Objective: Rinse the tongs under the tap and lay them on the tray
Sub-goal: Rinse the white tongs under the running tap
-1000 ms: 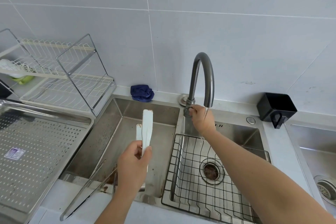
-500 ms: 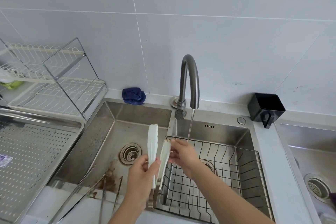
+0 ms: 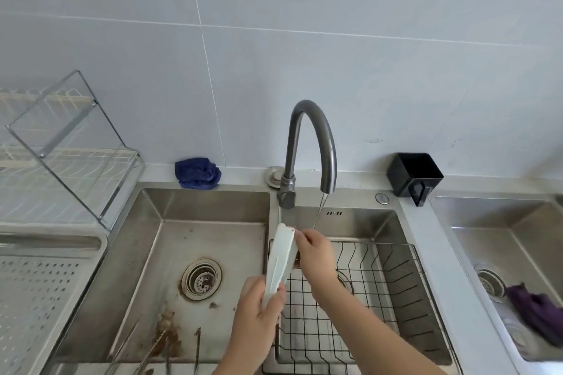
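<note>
White tongs [image 3: 281, 259] stand upright over the divider between the two sink basins, their arms pressed together. My left hand [image 3: 259, 313] grips their lower end. My right hand [image 3: 313, 250] pinches the tips at the top. The grey curved tap [image 3: 313, 143] runs a thin stream of water [image 3: 318, 213] just right of the tongs' tips. The perforated steel tray [image 3: 36, 292] lies at the far left on the counter.
A black wire basket [image 3: 380, 298] sits in the right basin. Metal skewers or tongs [image 3: 152, 347] lie in the dirty left basin by its drain [image 3: 201, 278]. A dish rack [image 3: 61, 155], blue cloth [image 3: 197, 172], black holder [image 3: 416, 175] and a second sink with a purple cloth [image 3: 536, 310] surround them.
My right hand left the tap handle and came down to the tongs' tips. The water started running. The tongs moved right toward the stream and their arms closed together.
</note>
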The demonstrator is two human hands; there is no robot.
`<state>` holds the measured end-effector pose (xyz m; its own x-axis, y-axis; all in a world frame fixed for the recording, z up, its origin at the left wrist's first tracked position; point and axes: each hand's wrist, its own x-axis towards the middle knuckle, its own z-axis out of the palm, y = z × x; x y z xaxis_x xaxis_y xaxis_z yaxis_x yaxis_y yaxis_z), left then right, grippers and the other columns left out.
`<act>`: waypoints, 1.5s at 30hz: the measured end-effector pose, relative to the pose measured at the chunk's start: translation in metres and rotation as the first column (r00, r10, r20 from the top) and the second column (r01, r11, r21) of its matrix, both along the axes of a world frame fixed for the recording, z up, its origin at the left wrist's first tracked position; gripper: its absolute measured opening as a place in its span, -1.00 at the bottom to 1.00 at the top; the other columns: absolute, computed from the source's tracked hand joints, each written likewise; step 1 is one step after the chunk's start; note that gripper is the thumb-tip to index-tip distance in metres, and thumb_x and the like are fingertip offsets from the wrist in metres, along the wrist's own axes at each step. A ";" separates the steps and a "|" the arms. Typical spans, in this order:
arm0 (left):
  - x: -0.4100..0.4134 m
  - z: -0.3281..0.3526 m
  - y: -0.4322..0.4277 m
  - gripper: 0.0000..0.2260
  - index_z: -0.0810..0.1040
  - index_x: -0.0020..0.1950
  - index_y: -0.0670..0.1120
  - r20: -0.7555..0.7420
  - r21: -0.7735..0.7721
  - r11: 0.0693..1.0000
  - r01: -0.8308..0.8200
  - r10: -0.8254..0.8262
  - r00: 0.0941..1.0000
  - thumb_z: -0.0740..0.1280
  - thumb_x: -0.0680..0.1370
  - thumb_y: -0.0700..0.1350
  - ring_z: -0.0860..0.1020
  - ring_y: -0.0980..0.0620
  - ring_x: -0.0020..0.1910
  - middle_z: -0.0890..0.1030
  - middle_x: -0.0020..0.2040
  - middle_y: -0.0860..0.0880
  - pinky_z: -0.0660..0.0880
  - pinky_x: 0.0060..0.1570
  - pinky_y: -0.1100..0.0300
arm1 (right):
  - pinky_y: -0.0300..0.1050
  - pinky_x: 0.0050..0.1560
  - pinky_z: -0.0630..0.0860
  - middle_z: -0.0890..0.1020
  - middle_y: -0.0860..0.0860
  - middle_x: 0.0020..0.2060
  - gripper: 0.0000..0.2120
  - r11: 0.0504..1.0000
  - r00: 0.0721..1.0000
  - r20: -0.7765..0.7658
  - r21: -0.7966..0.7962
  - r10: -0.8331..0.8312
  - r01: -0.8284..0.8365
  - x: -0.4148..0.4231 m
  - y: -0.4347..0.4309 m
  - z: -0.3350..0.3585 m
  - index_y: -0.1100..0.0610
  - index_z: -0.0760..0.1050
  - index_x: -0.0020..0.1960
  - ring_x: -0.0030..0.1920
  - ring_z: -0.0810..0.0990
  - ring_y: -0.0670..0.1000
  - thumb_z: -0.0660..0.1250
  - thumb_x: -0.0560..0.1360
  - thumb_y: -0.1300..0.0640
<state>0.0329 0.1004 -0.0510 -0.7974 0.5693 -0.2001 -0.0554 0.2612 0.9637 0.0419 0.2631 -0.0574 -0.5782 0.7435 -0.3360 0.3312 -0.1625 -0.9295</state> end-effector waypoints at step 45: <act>-0.044 -0.006 0.032 -0.79 0.67 -0.07 0.12 -0.005 -0.135 0.989 0.061 -0.062 0.998 0.32 0.47 0.19 0.51 0.12 -0.33 0.62 -0.29 -0.07 0.45 -0.31 0.17 | 0.01 -0.25 0.70 0.74 0.29 -0.14 -0.89 0.965 0.995 -0.095 -0.257 0.024 -0.048 0.008 0.049 -0.018 0.35 0.60 0.00 -0.16 0.77 0.24 0.29 0.56 0.39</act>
<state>-0.0111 0.1328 -0.0571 -0.7640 0.5856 -0.2707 -0.0262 0.3911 0.9200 0.0504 0.3122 -0.0757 -0.6398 0.6161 -0.4595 0.2584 -0.3907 -0.8835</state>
